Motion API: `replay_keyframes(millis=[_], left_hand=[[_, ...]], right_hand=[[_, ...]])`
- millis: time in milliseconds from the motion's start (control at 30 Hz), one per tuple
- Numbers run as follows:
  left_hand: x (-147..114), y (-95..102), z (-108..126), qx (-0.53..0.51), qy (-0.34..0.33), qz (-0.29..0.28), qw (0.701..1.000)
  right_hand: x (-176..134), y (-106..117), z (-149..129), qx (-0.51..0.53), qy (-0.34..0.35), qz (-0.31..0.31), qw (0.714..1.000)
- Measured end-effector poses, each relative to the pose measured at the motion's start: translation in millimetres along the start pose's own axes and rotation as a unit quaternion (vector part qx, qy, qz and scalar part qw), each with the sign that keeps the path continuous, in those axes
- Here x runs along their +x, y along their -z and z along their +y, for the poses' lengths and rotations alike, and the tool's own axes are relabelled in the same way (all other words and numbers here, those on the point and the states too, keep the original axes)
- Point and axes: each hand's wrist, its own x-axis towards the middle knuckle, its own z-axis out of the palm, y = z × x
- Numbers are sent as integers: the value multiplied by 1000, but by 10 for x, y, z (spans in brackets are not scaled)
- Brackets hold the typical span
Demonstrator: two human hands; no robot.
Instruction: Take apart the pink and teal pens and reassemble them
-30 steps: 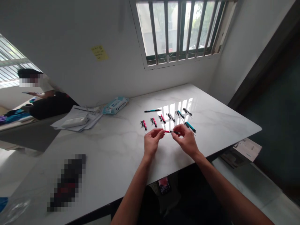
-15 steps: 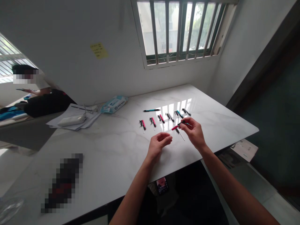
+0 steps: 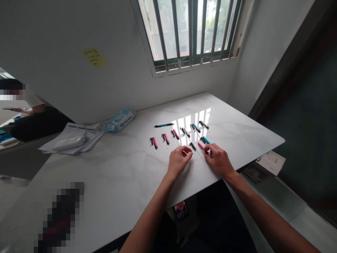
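My right hand point(image 3: 218, 159) is low over the marble-patterned table, its fingers on the black end of a red pen barrel point(image 3: 201, 146). Left of that barrel lie a short black pen part point(image 3: 192, 146) and a thin white refill point(image 3: 199, 154). My left hand point(image 3: 180, 159) is curled beside them, thumb and fingertips drawn together; whatever they pinch, if anything, is too small to make out. Behind my right hand is a teal pen barrel point(image 3: 205, 140) with a black part. Farther back, several pens lie taken apart in a row, red ones point(image 3: 155, 142) on the left.
A whole teal-and-black pen point(image 3: 163, 125) lies behind the row. Wet wipes point(image 3: 121, 120) and papers point(image 3: 71, 135) with a white case point(image 3: 70, 141) are at the back left. A phone point(image 3: 181, 210) is below the table edge. Another person point(image 3: 34, 117) sits far left.
My right hand has come down and toward me, bringing the red barrel from the air to the table beside the refill. My left hand stays curled nearby. The camera view has shifted slightly right.
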Motion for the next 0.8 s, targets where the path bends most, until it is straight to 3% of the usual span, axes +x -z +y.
replay_keyframes(millis=[367,800], left_hand=[[155,-209,62,81,-27,-1,996],[182,-242,44,75,-38,5,996]], right_hand=[[-7,0,-20,-15,37,-36,999],[126,-34,-7,-13,56,-59,997]])
